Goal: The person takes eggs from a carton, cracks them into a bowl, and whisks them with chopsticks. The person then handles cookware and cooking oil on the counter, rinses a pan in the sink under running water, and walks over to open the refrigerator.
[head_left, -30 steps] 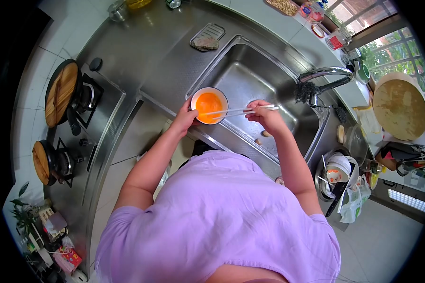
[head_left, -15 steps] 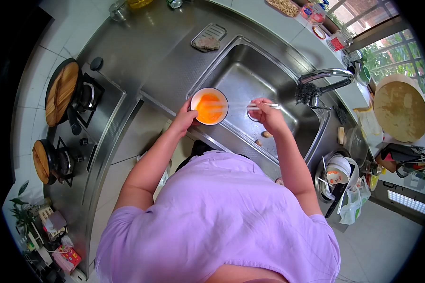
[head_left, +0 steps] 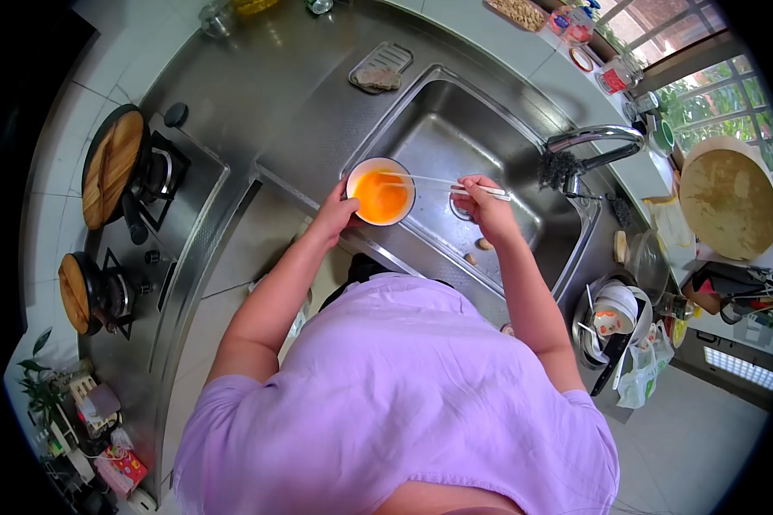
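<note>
My left hand (head_left: 336, 215) grips a white, dark-rimmed bowl (head_left: 353, 185) by its left side, thumb near the rim. Orange-yellow liquid that looks like beaten egg (head_left: 381, 199) lies in the bowl, which is held at the near left edge of the steel sink (head_left: 464, 120). Over the sink, my right hand (head_left: 486, 210) is closed around a pair of chopsticks (head_left: 438, 178). Their tips reach left across the rim into the liquid, and their thick ends stick out to the right of my fingers.
A curved faucet (head_left: 594, 136) stands at the sink's right. Beyond the sink's left edge is a soap dish (head_left: 385, 60). Two wooden-lidded pans (head_left: 116, 167) sit on the stove at left. Stacked bowls (head_left: 614, 311) stand at right.
The chopsticks were smeared by motion and now show clearly, tips in the liquid. The liquid's surface pattern has shifted. Both hands stay nearly in place.
</note>
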A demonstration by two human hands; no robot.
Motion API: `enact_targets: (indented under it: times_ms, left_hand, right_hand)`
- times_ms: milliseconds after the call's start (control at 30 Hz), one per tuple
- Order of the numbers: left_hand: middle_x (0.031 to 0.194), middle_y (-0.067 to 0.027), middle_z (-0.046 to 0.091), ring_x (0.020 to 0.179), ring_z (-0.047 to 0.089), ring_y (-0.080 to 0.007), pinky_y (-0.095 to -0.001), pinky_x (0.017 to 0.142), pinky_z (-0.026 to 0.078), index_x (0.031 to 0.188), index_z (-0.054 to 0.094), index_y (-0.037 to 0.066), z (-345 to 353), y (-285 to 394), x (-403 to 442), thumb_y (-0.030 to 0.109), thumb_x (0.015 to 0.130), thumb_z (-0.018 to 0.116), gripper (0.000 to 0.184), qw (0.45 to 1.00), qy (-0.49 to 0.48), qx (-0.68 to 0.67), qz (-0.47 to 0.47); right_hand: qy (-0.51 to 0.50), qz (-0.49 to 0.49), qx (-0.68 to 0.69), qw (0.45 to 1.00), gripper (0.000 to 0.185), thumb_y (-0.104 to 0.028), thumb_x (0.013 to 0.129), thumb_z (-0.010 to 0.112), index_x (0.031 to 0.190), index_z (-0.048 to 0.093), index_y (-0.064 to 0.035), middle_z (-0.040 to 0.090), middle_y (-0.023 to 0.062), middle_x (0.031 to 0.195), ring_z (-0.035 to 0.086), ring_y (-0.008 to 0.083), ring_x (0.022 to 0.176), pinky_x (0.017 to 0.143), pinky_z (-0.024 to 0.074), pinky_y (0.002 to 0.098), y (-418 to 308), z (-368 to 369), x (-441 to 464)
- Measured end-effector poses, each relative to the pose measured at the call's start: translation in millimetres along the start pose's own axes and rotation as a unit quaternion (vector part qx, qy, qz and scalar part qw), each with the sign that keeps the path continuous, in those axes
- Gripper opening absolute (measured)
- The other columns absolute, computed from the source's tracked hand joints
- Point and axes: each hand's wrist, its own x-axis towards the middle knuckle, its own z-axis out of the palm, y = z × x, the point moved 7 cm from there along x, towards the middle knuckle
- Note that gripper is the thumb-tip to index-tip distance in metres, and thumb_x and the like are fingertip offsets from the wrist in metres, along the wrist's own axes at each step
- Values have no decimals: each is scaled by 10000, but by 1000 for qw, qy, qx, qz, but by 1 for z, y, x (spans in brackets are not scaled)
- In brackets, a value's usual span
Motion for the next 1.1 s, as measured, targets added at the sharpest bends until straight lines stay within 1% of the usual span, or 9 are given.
enact_targets:
  times_ms: [100, 200, 367, 500, 567, 733, 800, 933, 1100]
  left_hand:
    - [1134, -78, 554, 820, 616, -164, -273, 618, 524, 1424, 298, 122, -3, -1, -1, 51, 740, 522, 723, 1000, 9, 14, -7]
    - [1157, -79, 542, 836, 617, -171, -277, 624, 528, 1422, 305, 130, -6, -3, 2, 46, 739, 517, 720, 1000, 10, 9, 4]
    - [1171, -79, 536, 831, 617, -170, -276, 621, 526, 1420, 310, 136, -7, 1, -1, 48, 739, 517, 717, 1000, 5, 12, 2]
    - [1169, -80, 541, 820, 614, -161, -272, 615, 522, 1416, 319, 135, -10, -1, 1, 50, 741, 520, 709, 1000, 5, 21, -2]
    - [1162, -80, 545, 815, 612, -158, -272, 610, 522, 1414, 322, 134, -13, -4, 2, 51, 742, 521, 705, 1000, 8, 21, 1]
    - [1143, -81, 555, 799, 608, -152, -269, 591, 521, 1415, 321, 131, -16, -4, 2, 53, 744, 522, 705, 1000, 17, 6, 4]
    - [1149, -81, 551, 823, 611, -157, -267, 589, 520, 1419, 312, 131, -16, -6, 4, 48, 743, 520, 712, 999, 11, 36, -9]
    - [1153, -80, 547, 836, 613, -163, -267, 585, 522, 1423, 302, 132, -16, -6, 3, 41, 741, 516, 720, 1000, 19, 3, 1]
    - [1160, -84, 541, 819, 617, -166, -278, 596, 530, 1427, 290, 132, -17, -7, 3, 37, 737, 514, 732, 1000, 11, -1, -5]
  right_hand:
    - [-97, 82, -10, 992, 197, -180, 919, 538, 970, 582, 5, 627, 107, 943, 627, 191, 819, 749, 518, 298, 8, 12, -6]
    - [12, -11, 28, 999, 196, -177, 919, 539, 976, 580, 5, 628, 108, 941, 629, 196, 819, 755, 521, 305, -1, 3, 0]
    - [-99, 79, 24, 992, 208, -208, 928, 536, 994, 562, -13, 618, 113, 948, 614, 189, 831, 763, 506, 295, 9, 13, -3]
    - [-11, 4, 33, 999, 194, -198, 929, 532, 999, 556, -19, 619, 113, 927, 614, 188, 825, 762, 504, 294, 7, 4, 2]
    - [-117, 101, -1, 988, 172, -176, 932, 522, 1010, 545, -24, 614, 106, 951, 614, 188, 842, 788, 500, 293, 15, 19, -4]
    - [1, -7, 8, 1000, 169, -174, 930, 524, 1011, 539, -26, 617, 103, 938, 616, 189, 843, 778, 505, 297, 1, 11, 1]
    - [-99, 102, -49, 989, 156, -163, 931, 517, 1002, 535, -25, 609, 97, 942, 614, 184, 848, 767, 508, 296, 8, 24, -5]
    - [-8, -19, 39, 999, 161, -164, 931, 515, 1006, 535, -24, 614, 102, 925, 615, 180, 829, 752, 507, 293, 5, 9, 3]
    - [-99, 92, 63, 989, 148, -166, 929, 511, 972, 547, -30, 609, 102, 953, 615, 196, 840, 776, 504, 295, 12, 23, -8]
